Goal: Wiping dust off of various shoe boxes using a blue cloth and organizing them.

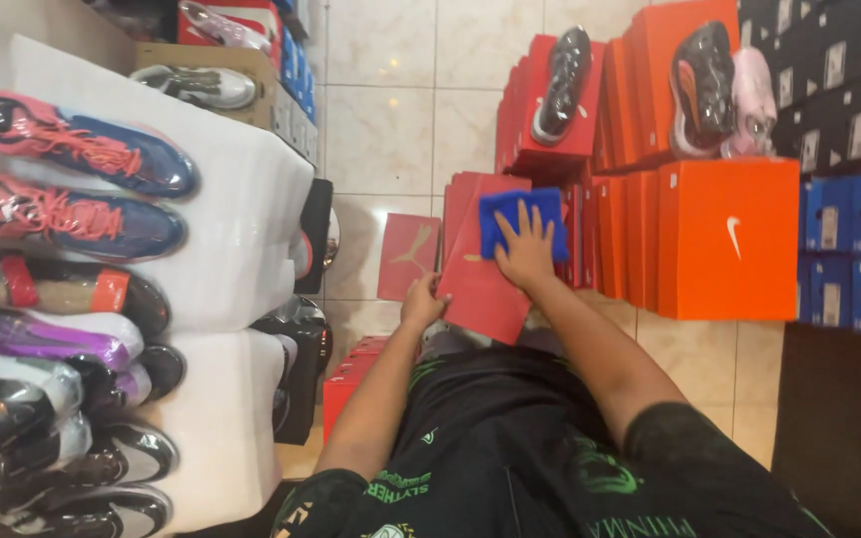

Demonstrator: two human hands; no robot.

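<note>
Head view: the right hand (pixel 525 249) presses a blue cloth (pixel 520 219) flat, its grip spread wide, on a red shoebox (pixel 480 284) at centre. The left hand (pixel 423 304) holds the box's near left edge. Orange boxes (pixel 724 239) stand to the right, sneakers (pixel 72 214) on the left.

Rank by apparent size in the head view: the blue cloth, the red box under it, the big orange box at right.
1. Orange box, largest.
2. Red box, partly covered by the hands.
3. Blue cloth, smallest.
</note>
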